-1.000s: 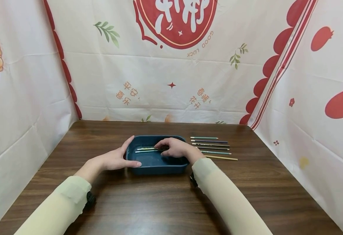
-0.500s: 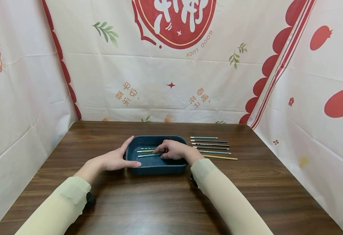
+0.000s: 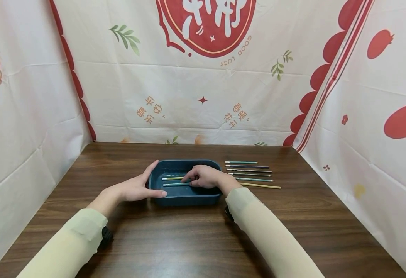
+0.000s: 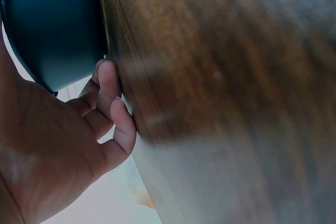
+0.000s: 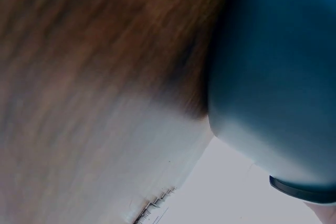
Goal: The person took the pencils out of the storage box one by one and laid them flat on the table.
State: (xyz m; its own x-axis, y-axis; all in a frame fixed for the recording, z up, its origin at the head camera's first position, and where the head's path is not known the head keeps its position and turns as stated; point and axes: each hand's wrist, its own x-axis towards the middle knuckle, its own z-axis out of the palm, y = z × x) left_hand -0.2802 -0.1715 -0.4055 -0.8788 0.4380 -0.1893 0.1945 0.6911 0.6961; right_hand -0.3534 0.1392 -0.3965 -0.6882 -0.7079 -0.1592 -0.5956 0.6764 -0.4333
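A dark blue rectangular box stands on the table. My left hand holds its left end, thumb over the front rim and fingers by the outer wall. In the left wrist view, some curled fingers lie beside the box, near the table. Inside the box my right hand pinches a teal pencil; its right part is hidden by the hand. Behind that, a yellow-green pencil lies in the box. The right wrist view shows mostly the box's outer wall.
To the right of the box several pencils lie roughly parallel on the wooden table, among them a dark pencil and a yellow one nearest me. A printed white cloth hangs around the back and sides.
My right hand has taken hold of the teal pencil and drawn it toward me, apart from the yellow-green one. Over the last half second little has moved; the left hand stays put.
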